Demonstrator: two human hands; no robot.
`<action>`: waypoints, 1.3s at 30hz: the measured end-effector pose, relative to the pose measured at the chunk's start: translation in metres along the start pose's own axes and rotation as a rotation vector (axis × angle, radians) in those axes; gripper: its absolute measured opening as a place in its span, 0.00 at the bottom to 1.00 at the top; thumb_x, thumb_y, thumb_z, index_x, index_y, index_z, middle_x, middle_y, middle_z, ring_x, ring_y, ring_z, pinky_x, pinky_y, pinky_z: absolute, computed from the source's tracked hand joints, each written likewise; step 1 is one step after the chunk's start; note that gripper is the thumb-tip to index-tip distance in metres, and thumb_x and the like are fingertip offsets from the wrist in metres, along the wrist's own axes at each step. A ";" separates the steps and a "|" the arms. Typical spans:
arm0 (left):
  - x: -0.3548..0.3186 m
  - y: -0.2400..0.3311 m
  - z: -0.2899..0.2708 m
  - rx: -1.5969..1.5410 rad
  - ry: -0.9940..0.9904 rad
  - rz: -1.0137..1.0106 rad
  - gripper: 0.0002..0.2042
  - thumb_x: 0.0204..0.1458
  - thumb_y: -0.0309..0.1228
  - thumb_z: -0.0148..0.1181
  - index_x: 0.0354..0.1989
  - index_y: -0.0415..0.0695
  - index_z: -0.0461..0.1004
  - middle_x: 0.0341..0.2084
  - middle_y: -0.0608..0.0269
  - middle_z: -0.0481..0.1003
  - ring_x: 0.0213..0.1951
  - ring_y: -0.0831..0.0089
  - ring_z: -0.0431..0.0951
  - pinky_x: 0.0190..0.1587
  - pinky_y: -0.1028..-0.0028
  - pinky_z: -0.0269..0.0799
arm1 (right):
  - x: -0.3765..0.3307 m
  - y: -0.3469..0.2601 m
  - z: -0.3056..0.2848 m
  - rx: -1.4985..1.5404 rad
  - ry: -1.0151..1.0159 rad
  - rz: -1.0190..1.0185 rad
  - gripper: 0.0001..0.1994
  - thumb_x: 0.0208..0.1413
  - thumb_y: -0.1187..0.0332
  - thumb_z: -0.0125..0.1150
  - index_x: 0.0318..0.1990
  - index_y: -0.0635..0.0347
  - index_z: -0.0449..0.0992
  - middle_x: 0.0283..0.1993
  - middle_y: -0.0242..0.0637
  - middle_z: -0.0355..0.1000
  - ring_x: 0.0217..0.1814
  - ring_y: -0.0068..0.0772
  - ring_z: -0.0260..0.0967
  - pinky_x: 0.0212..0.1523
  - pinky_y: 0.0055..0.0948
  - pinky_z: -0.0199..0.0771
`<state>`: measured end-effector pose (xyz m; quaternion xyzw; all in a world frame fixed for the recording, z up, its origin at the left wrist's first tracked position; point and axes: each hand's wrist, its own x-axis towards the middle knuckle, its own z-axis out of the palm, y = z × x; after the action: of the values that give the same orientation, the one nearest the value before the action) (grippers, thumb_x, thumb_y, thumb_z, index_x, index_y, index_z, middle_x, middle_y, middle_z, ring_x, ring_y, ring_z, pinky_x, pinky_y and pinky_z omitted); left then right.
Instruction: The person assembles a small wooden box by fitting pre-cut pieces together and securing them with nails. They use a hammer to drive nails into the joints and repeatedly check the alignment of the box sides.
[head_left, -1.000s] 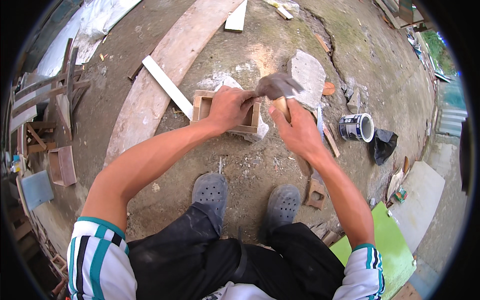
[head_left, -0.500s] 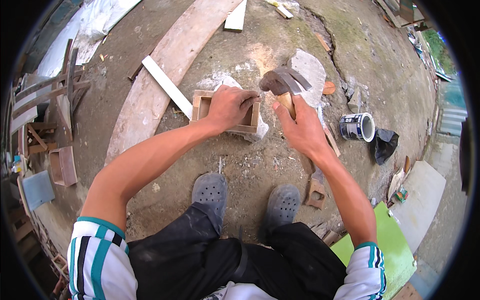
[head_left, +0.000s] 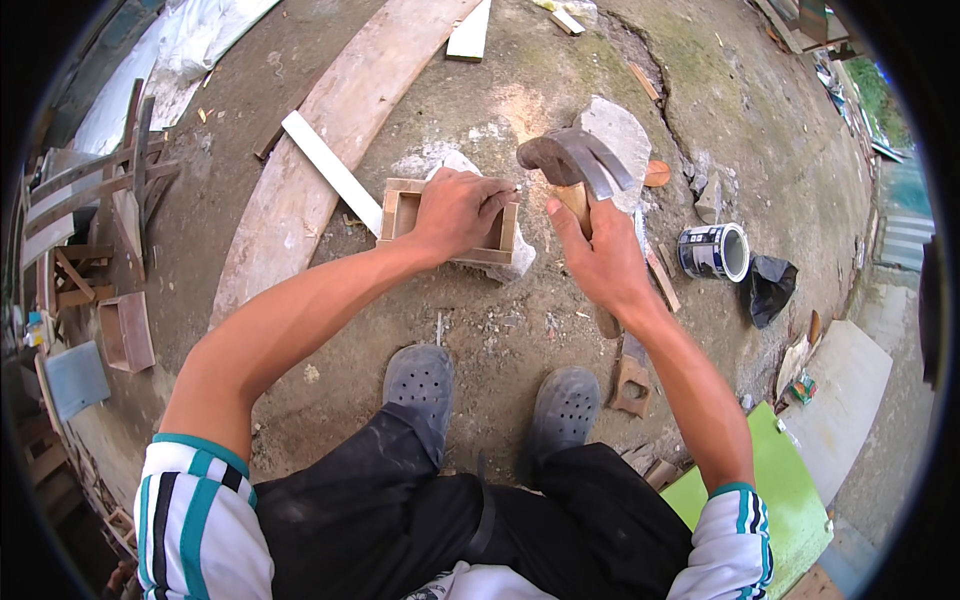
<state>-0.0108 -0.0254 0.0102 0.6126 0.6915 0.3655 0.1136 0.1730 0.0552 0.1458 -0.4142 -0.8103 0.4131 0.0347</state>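
Where left fingers curl, wooden box beneath, hammer near

Head view: from up top, fisheye-wide!
Facing: steeply down at the ground!
Nearness: shoes close below!

A small rectangular box of bare wood lies open side up; just to its right is a claw hammer, dark metal head far, claws right, wooden handle near.
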 end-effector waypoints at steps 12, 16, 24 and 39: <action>0.003 0.001 -0.001 0.008 -0.045 0.016 0.06 0.55 0.30 0.65 0.37 0.43 0.84 0.27 0.56 0.82 0.32 0.56 0.79 0.41 0.61 0.69 | 0.003 0.008 0.005 0.015 0.002 0.022 0.20 0.67 0.56 0.57 0.48 0.70 0.71 0.28 0.51 0.73 0.30 0.47 0.72 0.34 0.43 0.70; 0.001 -0.002 -0.002 -0.045 -0.030 0.032 0.07 0.55 0.29 0.64 0.40 0.44 0.83 0.27 0.56 0.81 0.32 0.55 0.79 0.42 0.62 0.70 | 0.006 0.007 0.004 0.047 0.041 -0.035 0.20 0.68 0.55 0.57 0.48 0.70 0.71 0.27 0.47 0.72 0.29 0.42 0.71 0.33 0.42 0.70; -0.003 0.009 -0.010 0.094 -0.191 0.061 0.37 0.43 0.55 0.73 0.54 0.38 0.73 0.42 0.51 0.80 0.49 0.55 0.77 0.57 0.59 0.66 | 0.003 0.025 0.016 0.038 0.062 0.008 0.19 0.68 0.55 0.57 0.48 0.66 0.73 0.25 0.39 0.70 0.24 0.29 0.66 0.28 0.36 0.67; -0.002 0.015 -0.005 0.251 -0.203 0.037 0.36 0.47 0.64 0.66 0.47 0.38 0.75 0.39 0.56 0.76 0.46 0.61 0.75 0.54 0.62 0.65 | -0.003 0.017 0.012 0.011 0.037 -0.043 0.26 0.66 0.59 0.58 0.59 0.75 0.67 0.28 0.57 0.76 0.28 0.51 0.77 0.33 0.44 0.72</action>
<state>-0.0021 -0.0294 0.0228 0.6683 0.7053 0.2147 0.0986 0.1810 0.0509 0.1273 -0.4040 -0.8160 0.4089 0.0607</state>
